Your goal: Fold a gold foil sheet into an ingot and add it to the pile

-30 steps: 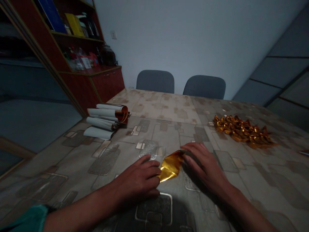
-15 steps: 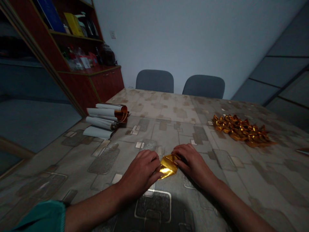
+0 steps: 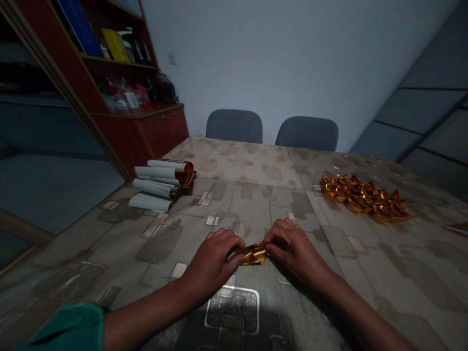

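Observation:
A small piece of shiny gold foil paper (image 3: 256,256), with creases across it, is held between my two hands just over the patterned tablecloth. My left hand (image 3: 218,253) pinches its left end between thumb and fingers. At the right end, my right hand (image 3: 288,243) grips it the same way. Both ends of the paper are partly covered by my fingers. Off to the right lies a cluster of folded gold foil pieces (image 3: 365,197). On the left is a stack of curled foil sheets (image 3: 155,185) with pale backs and orange-gold faces.
The table (image 3: 241,165) has a cloth printed with rounded rectangles. Two grey chairs (image 3: 234,126) stand at its far side, against the wall. A red-brown cabinet (image 3: 161,129) with filled shelves is at the back left. A flat object (image 3: 457,228) lies by the right edge.
The gold paper's broad shiny face has folded down into a narrower, creased strip. Both hands stay on its ends, with the fingers now pinching from above. The view has shifted slightly.

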Motion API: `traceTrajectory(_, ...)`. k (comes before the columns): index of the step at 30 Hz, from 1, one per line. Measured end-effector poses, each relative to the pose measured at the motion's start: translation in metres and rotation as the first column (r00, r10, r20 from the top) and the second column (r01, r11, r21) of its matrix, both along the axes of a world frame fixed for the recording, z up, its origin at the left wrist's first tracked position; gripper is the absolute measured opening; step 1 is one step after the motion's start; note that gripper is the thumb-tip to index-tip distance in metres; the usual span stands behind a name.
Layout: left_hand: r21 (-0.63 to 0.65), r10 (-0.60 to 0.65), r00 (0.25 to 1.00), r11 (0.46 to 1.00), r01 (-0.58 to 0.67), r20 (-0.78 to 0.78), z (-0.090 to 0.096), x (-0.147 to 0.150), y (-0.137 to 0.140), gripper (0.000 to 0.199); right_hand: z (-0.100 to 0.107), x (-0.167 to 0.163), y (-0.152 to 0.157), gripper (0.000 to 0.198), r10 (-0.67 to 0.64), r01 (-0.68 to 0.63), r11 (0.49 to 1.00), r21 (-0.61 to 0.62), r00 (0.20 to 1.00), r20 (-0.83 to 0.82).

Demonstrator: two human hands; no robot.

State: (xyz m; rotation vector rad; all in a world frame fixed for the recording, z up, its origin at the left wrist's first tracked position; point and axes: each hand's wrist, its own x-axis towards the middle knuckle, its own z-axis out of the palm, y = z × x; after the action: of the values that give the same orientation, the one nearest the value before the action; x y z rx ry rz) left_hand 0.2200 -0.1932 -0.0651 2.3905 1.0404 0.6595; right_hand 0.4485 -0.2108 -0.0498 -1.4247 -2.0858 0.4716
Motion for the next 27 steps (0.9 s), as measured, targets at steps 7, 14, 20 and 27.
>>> traceTrajectory(7, 0.294, -0.107, 0.982, 0.954, 0.057, 0.154, 0.006, -0.002, -0.001, 0.011, 0.009, 0.001, -0.010, 0.016, 0.097, -0.093, 0.975, 0.201, 0.995, -0.013)
traceTrajectory(14, 0.502, -0.074, 0.989, 0.855, 0.129, -0.129, 0.000, -0.003, -0.005, 0.020, -0.001, 0.002, -0.020, 0.021, 0.163, -0.223, 0.955, 0.194, 0.945, 0.283)
traceTrajectory(20, 0.335, -0.096, 0.979, 0.930, 0.153, -0.180, -0.010, -0.005, -0.005, 0.022, -0.001, 0.002, -0.024, 0.013, 0.265, -0.261, 0.964, -0.053, 0.921, 0.284)
traceTrajectory(27, 0.203, -0.138, 0.984, 0.966, 0.159, -0.114, -0.008, -0.009, -0.006, 0.021, 0.011, 0.002, -0.028, 0.010, 0.276, -0.244, 0.956, -0.164, 0.937, 0.214)
